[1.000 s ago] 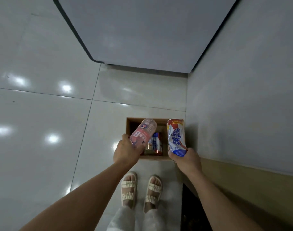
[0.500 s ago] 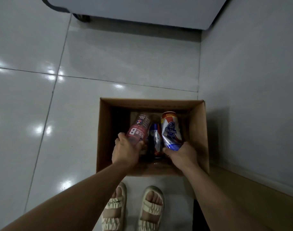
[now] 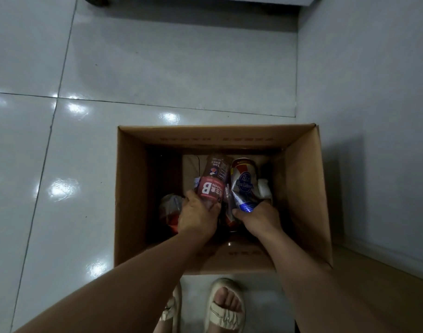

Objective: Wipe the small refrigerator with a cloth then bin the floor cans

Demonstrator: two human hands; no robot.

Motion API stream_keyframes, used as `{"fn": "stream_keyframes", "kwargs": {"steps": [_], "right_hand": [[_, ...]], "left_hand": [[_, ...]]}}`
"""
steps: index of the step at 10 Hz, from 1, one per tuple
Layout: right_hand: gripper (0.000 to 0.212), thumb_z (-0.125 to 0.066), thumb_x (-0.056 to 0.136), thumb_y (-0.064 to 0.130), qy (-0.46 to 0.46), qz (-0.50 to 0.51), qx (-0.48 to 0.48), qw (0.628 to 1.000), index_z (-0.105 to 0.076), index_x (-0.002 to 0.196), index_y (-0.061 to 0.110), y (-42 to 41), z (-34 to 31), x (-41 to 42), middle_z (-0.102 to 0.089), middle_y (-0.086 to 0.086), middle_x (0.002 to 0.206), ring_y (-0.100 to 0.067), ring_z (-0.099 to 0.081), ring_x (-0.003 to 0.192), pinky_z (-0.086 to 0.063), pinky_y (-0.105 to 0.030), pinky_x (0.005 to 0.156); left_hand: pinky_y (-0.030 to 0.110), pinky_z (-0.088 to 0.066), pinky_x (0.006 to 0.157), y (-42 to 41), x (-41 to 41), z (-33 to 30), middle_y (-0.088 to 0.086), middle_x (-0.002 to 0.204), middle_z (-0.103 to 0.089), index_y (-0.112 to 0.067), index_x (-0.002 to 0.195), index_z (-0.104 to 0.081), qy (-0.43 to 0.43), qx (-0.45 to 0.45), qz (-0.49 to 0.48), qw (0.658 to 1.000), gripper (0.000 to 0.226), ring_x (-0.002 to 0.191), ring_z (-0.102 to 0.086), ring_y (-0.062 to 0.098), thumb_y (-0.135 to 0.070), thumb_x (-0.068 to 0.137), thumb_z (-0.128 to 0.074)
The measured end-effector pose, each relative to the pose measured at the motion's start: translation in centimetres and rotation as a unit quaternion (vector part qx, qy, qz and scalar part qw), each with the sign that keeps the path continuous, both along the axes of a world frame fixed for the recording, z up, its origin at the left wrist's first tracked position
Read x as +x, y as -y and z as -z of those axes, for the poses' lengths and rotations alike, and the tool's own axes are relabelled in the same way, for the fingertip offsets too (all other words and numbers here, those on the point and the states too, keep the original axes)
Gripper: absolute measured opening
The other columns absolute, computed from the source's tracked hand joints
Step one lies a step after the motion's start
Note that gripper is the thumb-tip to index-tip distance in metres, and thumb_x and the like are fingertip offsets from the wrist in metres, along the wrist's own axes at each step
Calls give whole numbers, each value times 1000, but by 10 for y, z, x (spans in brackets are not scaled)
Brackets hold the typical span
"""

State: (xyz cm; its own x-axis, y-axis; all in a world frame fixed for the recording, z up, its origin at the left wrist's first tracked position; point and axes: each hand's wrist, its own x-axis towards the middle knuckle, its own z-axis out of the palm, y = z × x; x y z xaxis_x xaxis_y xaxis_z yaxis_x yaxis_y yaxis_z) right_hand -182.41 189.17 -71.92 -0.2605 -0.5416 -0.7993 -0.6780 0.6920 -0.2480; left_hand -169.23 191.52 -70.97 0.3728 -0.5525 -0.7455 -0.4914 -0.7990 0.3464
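Note:
An open cardboard box (image 3: 304, 188) stands on the tiled floor against the wall. Both my hands reach down inside it. My left hand (image 3: 197, 216) grips a plastic bottle with a red "B" label (image 3: 212, 183). My right hand (image 3: 258, 218) grips a crumpled white, red and blue can (image 3: 242, 186). Bottle and can point away from me, side by side, low in the box. Other cans and a crumpled wrapper (image 3: 169, 207) lie on the box bottom, partly hidden by my hands.
A grey wall (image 3: 373, 92) runs along the right of the box. Glossy white floor tiles (image 3: 61, 164) spread to the left and beyond. The base of a white appliance (image 3: 205, 0) shows at the top edge. My sandalled feet (image 3: 226, 306) stand just behind the box.
I have bent lower, so the box looks much larger. Both hands have gone down into the box with the bottle and the can still held.

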Motion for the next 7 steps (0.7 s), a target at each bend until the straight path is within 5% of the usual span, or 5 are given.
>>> {"fn": "stream_keyframes", "kwargs": {"steps": [3, 7], "right_hand": [[78, -72, 80, 38, -11, -48, 24, 998, -33, 143, 13, -6, -48, 6, -48, -11, 137, -28, -51, 120, -45, -36, 97], [62, -70, 83, 26, 45, -38, -58, 997, -40, 135, 10, -29, -260, 36, -53, -9, 128, -24, -55, 112, -48, -36, 94]], "left_hand": [[35, -50, 77, -3, 11, -45, 12, 124, -52, -15, 132, -28, 10, 9, 60, 998, 62, 105, -57, 26, -37, 85, -62], [37, -43, 93, -5, 60, -246, 11, 136, -44, -14, 139, -27, 0, 0, 134, 991, 68, 120, -48, 26, -37, 84, -61]]}}
